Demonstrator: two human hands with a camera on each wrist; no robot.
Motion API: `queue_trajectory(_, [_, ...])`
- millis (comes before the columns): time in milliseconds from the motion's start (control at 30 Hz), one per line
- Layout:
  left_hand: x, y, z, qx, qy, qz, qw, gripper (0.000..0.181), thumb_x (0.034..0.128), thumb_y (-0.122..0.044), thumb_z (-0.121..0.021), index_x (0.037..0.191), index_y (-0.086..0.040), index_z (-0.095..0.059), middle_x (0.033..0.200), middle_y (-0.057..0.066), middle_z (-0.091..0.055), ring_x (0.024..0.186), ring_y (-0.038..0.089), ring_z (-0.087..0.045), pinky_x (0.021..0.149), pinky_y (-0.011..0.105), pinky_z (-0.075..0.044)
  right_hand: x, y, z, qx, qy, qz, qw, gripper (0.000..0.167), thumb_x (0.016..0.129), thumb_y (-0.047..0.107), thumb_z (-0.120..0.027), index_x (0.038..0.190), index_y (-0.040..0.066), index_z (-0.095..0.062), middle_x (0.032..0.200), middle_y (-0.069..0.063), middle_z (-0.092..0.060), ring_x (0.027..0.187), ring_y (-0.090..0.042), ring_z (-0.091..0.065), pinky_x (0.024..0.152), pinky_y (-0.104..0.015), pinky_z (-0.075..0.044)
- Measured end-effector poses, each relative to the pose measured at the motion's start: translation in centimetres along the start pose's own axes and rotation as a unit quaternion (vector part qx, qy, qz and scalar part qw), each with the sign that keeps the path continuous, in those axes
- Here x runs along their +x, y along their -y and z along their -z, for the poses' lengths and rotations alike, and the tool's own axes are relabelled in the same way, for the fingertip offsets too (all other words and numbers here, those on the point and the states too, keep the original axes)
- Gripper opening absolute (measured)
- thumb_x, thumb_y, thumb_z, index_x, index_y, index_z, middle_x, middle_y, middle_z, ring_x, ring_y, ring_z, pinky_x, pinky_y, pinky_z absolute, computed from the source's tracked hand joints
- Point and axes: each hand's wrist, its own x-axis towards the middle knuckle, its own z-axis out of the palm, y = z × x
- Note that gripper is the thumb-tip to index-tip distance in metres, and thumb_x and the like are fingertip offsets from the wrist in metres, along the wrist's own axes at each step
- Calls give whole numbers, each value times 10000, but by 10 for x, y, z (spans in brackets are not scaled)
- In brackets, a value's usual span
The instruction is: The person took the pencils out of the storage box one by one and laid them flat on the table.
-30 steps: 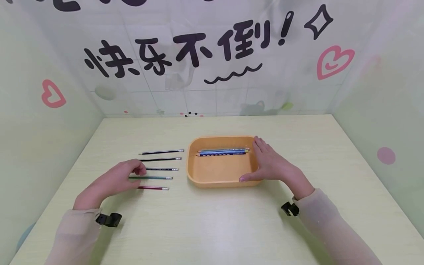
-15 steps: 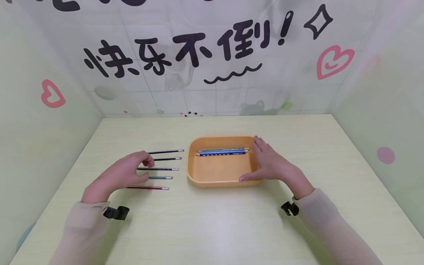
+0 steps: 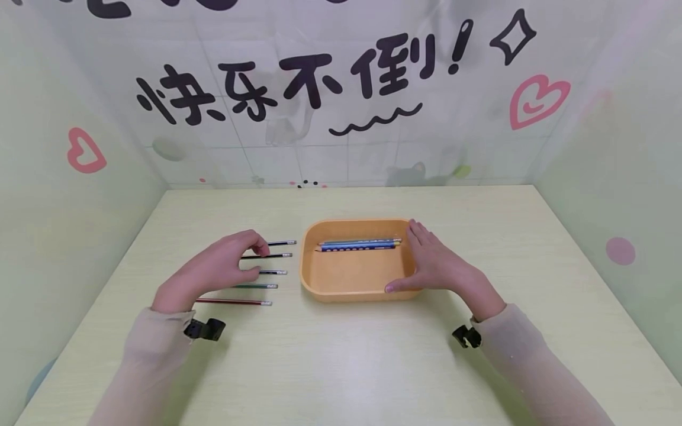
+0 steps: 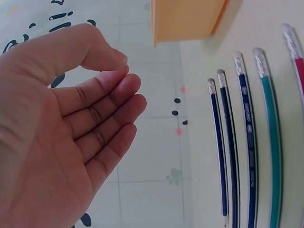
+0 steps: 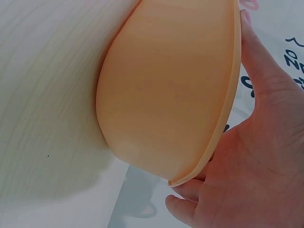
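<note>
My left hand (image 3: pixel 221 263) hovers over a row of several pencils left of the orange tray (image 3: pixel 357 293). Its fingers bend loosely and hold nothing; in the left wrist view the hand (image 4: pixel 80 114) is apart from the teal pencil (image 4: pixel 271 142) and the others. The red pencil (image 3: pixel 234 302) lies nearest the front, eraser end toward the tray. Against the tray's right end, my right hand (image 3: pixel 439 260) rests with fingers and thumb spread along the rim. The right wrist view shows this hand (image 5: pixel 256 156) at the tray's rim (image 5: pixel 230 95). Blue pencils (image 3: pixel 357 245) lie inside the tray.
The pale tabletop (image 3: pixel 351 367) runs back to a white printed sheet (image 3: pixel 319 160) with dark writing. Similar sheets hang at the left (image 3: pixel 48 236) and right (image 3: pixel 623 195) sides. A black wrist strap mount sits on each sleeve.
My left hand has moved right and away from me, from above the teal and red pencils to above the black ones further back. My right hand and the tray have stayed in place.
</note>
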Motion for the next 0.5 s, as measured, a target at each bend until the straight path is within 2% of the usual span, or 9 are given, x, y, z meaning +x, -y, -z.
queue_trajectory(133, [9,-8,0,-99,23,-229,9997,248,843,-97,-665,1087,-76,-627,1095,61,-669,1084,275,-619,979,480,-501,0,0,-1,13,-9,9,10000,1343,718,704,-742,1543,-108,-60,1654,-253,35,1549,-404,11,1252,-544,-92])
queue_trajectory(267, [19,-14,-3,-234,88,-337,9991,259,849,-102,-675,1103,-73,-628,1115,52,-669,1097,255,-620,992,467,-504,1,0,-1,2,-34,23,10000,1342,718,707,-739,1540,-114,-68,1651,-265,21,1546,-414,0,1250,-548,-101])
queue_trajectory(500, [37,-24,-10,-502,249,-337,9979,310,838,-119,-645,1145,-83,-624,1151,44,-660,1110,263,-610,993,456,-506,0,0,-1,-35,-57,-11,10000,1334,722,702,-740,1539,-118,-77,1649,-272,1,1543,-423,-17,1247,-553,-109])
